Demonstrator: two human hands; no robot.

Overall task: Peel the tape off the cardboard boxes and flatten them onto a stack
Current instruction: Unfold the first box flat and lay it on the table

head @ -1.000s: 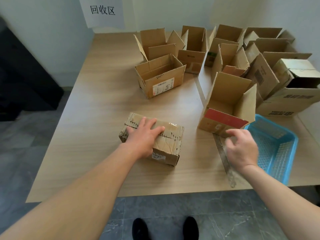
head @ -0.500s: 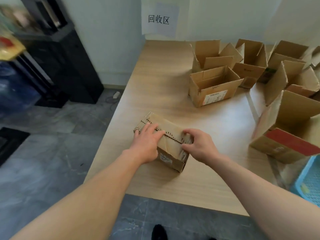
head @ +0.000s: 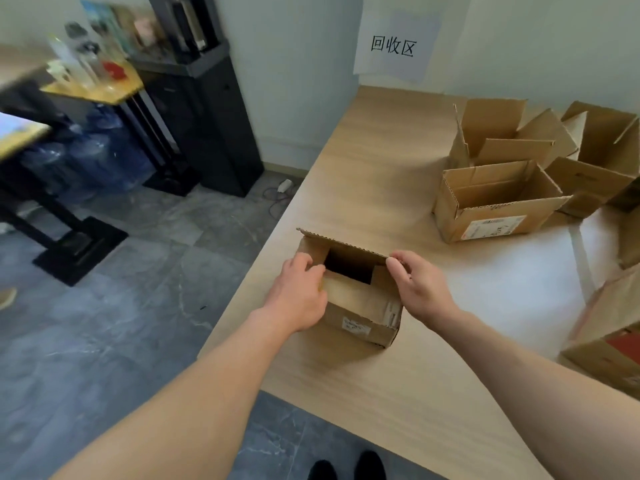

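Fingers of the right hand point(head: 420, 289) pinch the right corner of the far flap point(head: 346, 242) of a small cardboard box point(head: 360, 313), holding that flap lifted above a dark opening. The left hand point(head: 299, 294) curls over the box's left top edge with its fingertips at the near flap, though the exact hold is hard to make out behind the knuckles. The box sits upright near the left front edge of a wooden table point(head: 381, 168), between the two forearms. A white sticker point(head: 355, 328) on its near side carries writing too blurred to read. Well apart, toward the far right of the table, stand several open boxes point(head: 519, 140). The nearest of them bears a white shipping label point(head: 495, 227) whose print cannot be read. Another box with a red patch point(head: 620, 348) is cut off by the right edge. On the wall behind the table hangs a paper sign point(head: 394, 46) printed 回收区. Left of the table, on the grey tiled floor point(head: 138, 306), stand a black cabinet point(head: 214, 126) and a side table point(head: 97, 86) with blurred bottles on it. Toes of dark shoes point(head: 372, 465) show at the bottom.
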